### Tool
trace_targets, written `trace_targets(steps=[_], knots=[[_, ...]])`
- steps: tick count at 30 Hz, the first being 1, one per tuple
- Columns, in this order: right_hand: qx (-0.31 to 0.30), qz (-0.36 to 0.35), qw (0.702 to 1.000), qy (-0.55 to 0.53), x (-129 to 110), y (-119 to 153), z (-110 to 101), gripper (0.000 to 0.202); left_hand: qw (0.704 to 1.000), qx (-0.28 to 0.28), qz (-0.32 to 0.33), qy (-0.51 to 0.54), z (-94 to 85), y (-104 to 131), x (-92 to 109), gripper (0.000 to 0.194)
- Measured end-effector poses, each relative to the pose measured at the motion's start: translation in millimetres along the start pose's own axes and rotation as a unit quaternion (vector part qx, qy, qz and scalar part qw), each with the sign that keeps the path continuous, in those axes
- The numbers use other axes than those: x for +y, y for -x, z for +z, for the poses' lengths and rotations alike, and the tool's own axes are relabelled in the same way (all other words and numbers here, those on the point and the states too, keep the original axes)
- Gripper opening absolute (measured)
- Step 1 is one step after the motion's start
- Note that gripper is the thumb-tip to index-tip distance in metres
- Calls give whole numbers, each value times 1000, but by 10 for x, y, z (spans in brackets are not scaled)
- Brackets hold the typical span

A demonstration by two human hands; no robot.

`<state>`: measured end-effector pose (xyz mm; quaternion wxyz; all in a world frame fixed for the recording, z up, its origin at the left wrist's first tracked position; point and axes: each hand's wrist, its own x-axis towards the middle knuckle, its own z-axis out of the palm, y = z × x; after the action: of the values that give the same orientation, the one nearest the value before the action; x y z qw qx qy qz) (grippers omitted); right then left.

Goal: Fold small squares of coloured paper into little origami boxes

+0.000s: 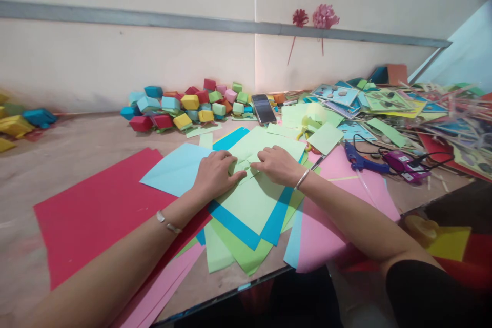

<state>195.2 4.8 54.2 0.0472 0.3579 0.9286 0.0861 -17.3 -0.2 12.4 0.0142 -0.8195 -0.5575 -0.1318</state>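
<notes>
My left hand (217,171) rests on a pale green sheet (249,210), its fingers curled at a small folded piece of pale green paper (242,165). From the other side my right hand (277,164) meets the same piece, with the index finger pointing at it and the other fingers bent in. The folded piece lies between the two hands, partly hidden by the fingers. Under the pale green sheet are blue sheets (240,225) and green sheets (246,253).
Red sheets (103,210) and a light blue sheet (175,166) lie left, pink sheets (326,220) right. Behind are paper blocks (192,102) and a phone (263,109). A blue glue gun (365,161) and piled cards (388,102) stand right. The table's edge (226,294) is near.
</notes>
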Motion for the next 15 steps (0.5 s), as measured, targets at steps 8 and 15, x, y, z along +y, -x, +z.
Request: trace_targets(steps=[8, 15], knots=[[-24, 23, 999, 13, -107, -31, 14, 27, 1000, -10, -1, -5, -20, -9, 16, 50], [-18, 62, 998, 14, -178, -14, -27, 31, 1000, -9, 5, -7, -23, -11, 0, 49]])
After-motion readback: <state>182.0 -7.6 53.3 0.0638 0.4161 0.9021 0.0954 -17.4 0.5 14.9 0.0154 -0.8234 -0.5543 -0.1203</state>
